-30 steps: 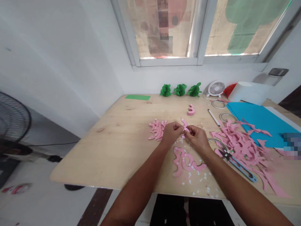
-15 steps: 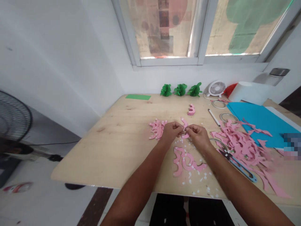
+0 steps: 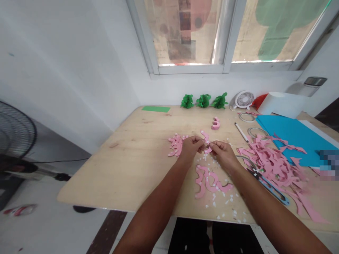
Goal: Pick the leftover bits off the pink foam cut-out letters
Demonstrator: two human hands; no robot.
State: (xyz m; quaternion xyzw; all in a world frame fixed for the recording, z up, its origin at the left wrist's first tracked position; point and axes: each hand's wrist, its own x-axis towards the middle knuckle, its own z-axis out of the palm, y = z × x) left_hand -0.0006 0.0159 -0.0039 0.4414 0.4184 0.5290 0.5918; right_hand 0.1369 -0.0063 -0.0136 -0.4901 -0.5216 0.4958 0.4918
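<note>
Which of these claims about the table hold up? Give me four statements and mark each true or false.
1. The left hand and right hand pinch pink paper between them. True.
2. The scissors lie on the blue sheet. False: the blue-handled scissors lie on the wooden table, among pink scraps.
3. Three green paper ornaments stand along the table's far edge. True.
4. The black floor fan stands on the table. False: the black fan stands left of the table; a small white fan stands at its far edge.
</note>
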